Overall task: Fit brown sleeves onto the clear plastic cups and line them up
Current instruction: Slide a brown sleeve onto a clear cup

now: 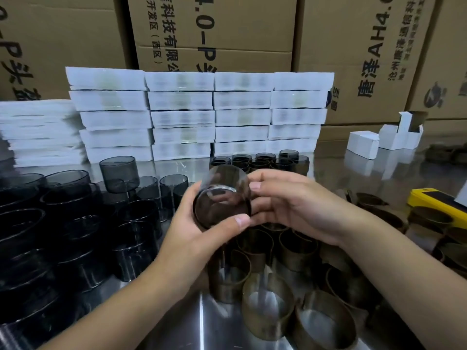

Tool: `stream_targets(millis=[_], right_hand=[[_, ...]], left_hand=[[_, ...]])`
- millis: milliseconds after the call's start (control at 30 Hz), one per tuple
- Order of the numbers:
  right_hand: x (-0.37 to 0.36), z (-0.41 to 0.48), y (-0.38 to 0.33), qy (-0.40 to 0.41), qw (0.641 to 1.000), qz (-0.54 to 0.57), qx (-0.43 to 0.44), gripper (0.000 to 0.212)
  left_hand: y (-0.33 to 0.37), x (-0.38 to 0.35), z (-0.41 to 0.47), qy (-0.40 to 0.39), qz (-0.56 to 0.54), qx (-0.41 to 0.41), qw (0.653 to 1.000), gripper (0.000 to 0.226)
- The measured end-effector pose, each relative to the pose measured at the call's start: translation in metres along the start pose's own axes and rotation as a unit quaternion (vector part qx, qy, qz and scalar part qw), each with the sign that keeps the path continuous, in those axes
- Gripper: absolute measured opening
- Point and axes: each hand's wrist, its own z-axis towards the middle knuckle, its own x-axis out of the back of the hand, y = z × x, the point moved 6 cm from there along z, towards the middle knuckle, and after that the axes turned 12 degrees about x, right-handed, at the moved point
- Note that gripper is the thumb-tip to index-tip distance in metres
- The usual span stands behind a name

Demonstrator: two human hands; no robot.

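Observation:
I hold one smoky clear plastic cup [222,195] on its side at the centre, its base turned toward me. My left hand [199,223] grips it from below and from the left, thumb across the lower rim. My right hand [285,205] grips its right side, where a brown sleeve [249,198] sits around it. Several loose brown sleeves [267,306] stand on the steel table below my hands. Bare cups [118,173] crowd the left. A row of sleeved cups [262,160] stands behind my hands.
Stacks of white foam trays [197,114] line the back, in front of large cardboard boxes [214,31]. Small white cartons [364,144] stand at the right rear. A yellow object [434,200] lies at the right edge, with more brown sleeves [379,205] around it.

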Motion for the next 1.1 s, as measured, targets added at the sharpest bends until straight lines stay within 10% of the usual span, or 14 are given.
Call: stream_targets(millis=[233,500,767,1100], right_hand=[[0.008,0.0,0.004,0.037,0.958,-0.284,0.013,0.017],[0.055,-0.005,-0.012,0.081,0.772,-0.63,-0.029,0.019],[0.101,-0.015,-0.027,0.161,0.778,-0.601,-0.088,0.011],[0.08,-0.007,-0.004,0.072,0.751,-0.647,-0.111,0.024]], left_hand=[[0.004,0.02,0.003,0.143,-0.041,-0.027,0.988,0.068],[0.006,0.033,0.008,0.179,-0.099,-0.009,0.979,0.059],[-0.001,0.032,0.009,0.17,-0.081,0.015,0.982,0.064],[-0.003,0.026,0.008,0.14,-0.072,0.04,0.987,0.067]])
